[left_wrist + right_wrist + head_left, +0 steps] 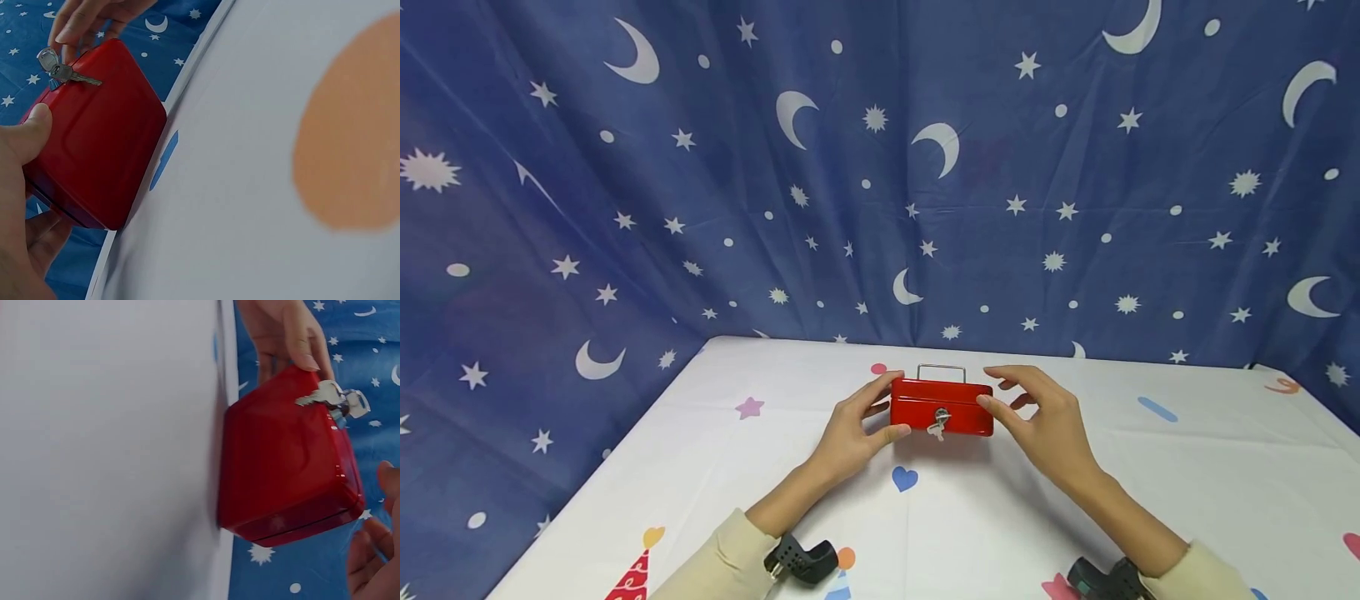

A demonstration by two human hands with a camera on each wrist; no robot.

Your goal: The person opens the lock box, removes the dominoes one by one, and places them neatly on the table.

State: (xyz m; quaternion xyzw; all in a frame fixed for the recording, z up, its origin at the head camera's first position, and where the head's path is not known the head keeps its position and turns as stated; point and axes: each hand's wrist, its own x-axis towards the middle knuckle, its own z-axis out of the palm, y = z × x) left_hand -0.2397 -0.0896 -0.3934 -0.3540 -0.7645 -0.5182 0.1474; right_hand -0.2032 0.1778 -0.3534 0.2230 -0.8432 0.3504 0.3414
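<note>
A small red metal cash box [912, 412] is held up at the far middle of the white table. From its front lock hang silver keys [937, 429], and a thin wire handle [942, 366] stands up on the lid. My left hand [848, 433] grips the box's left end, thumb at the front and fingers behind. Near the right end is my right hand [1051, 421], its fingers loosely bent. In the right wrist view a gap shows between that hand [375, 556] and the box. The underside [103, 137] shows in the left wrist view; whether an edge touches the table I cannot tell.
A white tablecloth [775, 483] printed with coloured shapes covers the table. Behind and to the left hangs a blue curtain [850, 242] with moons and stars. Black wrist cameras [805, 560] are strapped at both sleeves.
</note>
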